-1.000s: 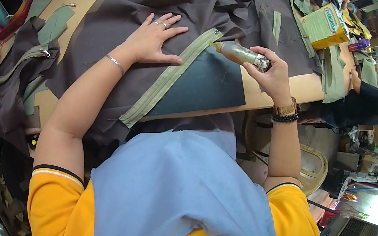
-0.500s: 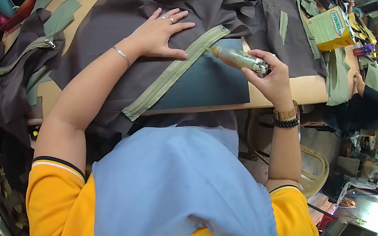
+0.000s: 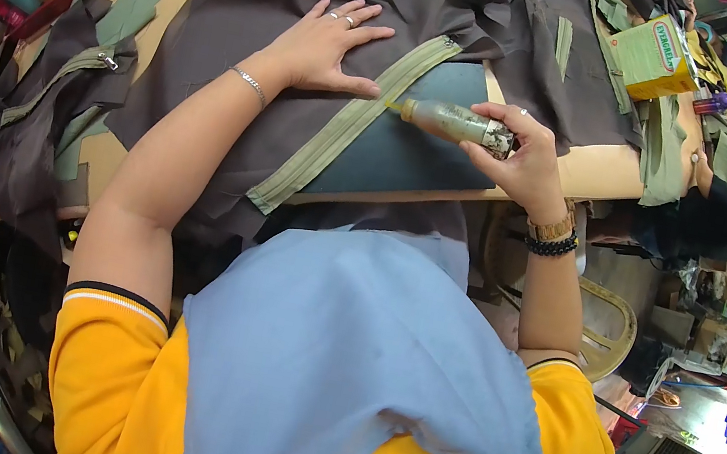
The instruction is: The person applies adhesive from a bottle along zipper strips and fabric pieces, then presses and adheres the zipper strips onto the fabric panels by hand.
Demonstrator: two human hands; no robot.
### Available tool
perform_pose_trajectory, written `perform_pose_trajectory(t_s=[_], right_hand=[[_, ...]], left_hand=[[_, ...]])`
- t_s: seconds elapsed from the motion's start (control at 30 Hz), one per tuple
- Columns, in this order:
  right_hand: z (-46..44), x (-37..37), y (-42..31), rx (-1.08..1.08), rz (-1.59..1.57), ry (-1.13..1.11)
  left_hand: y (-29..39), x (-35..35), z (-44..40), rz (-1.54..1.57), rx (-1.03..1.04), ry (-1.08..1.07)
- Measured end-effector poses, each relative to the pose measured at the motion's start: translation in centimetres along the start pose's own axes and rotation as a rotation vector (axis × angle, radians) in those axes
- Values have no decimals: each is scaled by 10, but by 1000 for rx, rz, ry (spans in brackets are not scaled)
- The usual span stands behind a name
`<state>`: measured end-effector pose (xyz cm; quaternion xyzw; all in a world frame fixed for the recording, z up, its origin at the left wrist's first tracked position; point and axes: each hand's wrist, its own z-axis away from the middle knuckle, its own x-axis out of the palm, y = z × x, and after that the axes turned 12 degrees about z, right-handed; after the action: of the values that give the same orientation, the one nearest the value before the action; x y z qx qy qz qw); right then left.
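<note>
My left hand [image 3: 329,48] lies with fingers spread on dark brown fabric [image 3: 209,54], its thumb beside the edge of an olive-green zipper strip [image 3: 330,139]. In my right hand [image 3: 532,167] is a clear squeeze bottle [image 3: 445,120] with murky contents and a yellow nozzle, tilted almost level. The nozzle tip points left, at the strip's right edge near my left thumb; whether it touches cannot be made out. The strip runs diagonally along the brown fabric's edge, over a dark blue-green sheet [image 3: 403,168].
A green-and-yellow box [image 3: 651,59] and a purple item [image 3: 713,103] stand at the back right. Green fabric pieces [image 3: 662,158] hang over the table edge [image 3: 597,169]. Another zipper [image 3: 57,87] lies at the left. A person in dark clothes [image 3: 715,216] works at the right.
The bottle's nozzle has moved toward me along the zipper strip. My left hand keeps its place on the fabric. The whole view has shifted slightly.
</note>
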<state>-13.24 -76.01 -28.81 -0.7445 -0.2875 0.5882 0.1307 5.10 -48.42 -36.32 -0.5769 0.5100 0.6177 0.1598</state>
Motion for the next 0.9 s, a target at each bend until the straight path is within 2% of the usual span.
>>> perform_pose_trajectory(t_s=[0.3,0.4,0.5,0.8,0.9], right_hand=[[8,11,-17,-27,-27,-47],[10,11,-25,0,-31,-134],[13,20,-29,-54,-101,-74],[23,30,-46,-77,-141,-165],[25,37,-51,-65,-214,-114]], left_hand=[[-1,1,0,-14,8,8],[-1,1,0,-26,9,7],[-2,2,-1,-30,2,2],[-9,2,-7,-42,22,-14],[-16,1,-14,-52,29,-8]])
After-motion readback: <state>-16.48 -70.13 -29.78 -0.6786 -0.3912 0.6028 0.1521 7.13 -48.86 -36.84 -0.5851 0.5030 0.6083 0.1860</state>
